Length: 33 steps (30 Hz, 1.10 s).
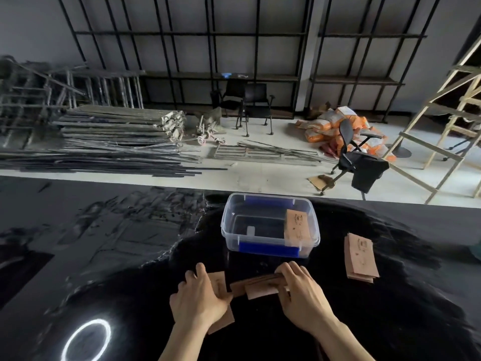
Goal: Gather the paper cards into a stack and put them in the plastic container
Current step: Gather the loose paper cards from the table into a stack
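A clear plastic container point(270, 246) with blue clips stands on the glossy black table point(130, 256), with brown paper cards point(296, 226) leaning inside its right end. A fanned stack of brown cards point(360, 259) lies to the container's right. In front of the container, my left hand point(199, 298) presses flat on some loose cards point(217, 281), partly hiding them. My right hand point(303, 293) grips the right end of a small bundle of cards point(260, 285) held just above the table. The two hands are about a card's length apart.
The table's far edge runs just behind the container. Beyond it, the floor holds metal bars, scaffold parts, black chairs, orange sacks and a wooden frame at the right. A bright ring light reflects on the table at the lower left.
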{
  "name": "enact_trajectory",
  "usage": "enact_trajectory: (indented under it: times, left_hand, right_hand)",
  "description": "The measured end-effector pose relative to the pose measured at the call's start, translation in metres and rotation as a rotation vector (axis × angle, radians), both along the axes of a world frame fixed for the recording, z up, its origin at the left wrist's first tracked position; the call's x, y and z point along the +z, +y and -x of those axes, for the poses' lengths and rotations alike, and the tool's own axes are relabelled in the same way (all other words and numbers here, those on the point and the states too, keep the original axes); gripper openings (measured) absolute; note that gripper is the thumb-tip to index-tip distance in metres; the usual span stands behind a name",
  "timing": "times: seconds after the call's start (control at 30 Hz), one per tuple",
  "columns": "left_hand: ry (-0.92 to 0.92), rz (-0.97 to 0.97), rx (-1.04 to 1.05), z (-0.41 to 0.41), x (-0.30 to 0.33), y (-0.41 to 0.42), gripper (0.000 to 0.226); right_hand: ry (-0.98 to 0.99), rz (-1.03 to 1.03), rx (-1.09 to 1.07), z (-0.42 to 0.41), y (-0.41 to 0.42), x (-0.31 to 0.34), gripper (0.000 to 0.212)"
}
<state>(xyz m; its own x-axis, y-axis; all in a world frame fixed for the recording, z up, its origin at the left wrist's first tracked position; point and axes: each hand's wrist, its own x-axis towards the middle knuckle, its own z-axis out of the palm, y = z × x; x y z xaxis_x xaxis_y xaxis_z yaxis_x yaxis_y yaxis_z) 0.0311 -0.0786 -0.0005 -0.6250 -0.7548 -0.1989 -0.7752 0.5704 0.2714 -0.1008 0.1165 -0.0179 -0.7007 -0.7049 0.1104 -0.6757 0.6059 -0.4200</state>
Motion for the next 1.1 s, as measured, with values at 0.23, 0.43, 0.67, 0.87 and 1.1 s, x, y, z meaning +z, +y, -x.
enact_trajectory:
  times: [0.23,0.43,0.67,0.87,1.1]
  left_hand:
    - [0.154,-0.190,0.051,-0.003,0.002,-0.007,0.058]
    - [0.510,-0.181,-0.144,0.004,0.017,-0.012,0.054]
    - [0.495,-0.253,-0.515,0.025,0.031,0.020,0.050]
    - [0.473,-0.320,-0.522,0.032,0.022,0.030,0.044]
    - [0.258,-0.114,-0.584,0.035,0.027,0.021,0.032]
  right_hand:
    - [-0.025,-0.006,0.018,-0.001,-0.003,0.002,0.027]
    - [-0.044,0.017,0.045,-0.004,-0.002,0.003,0.025]
    - [-0.122,0.098,-0.014,-0.012,-0.011,-0.001,0.060]
    - [-0.064,0.124,0.013,-0.011,-0.005,-0.005,0.038]
    - [-0.143,0.159,-0.051,-0.006,-0.001,0.001,0.053]
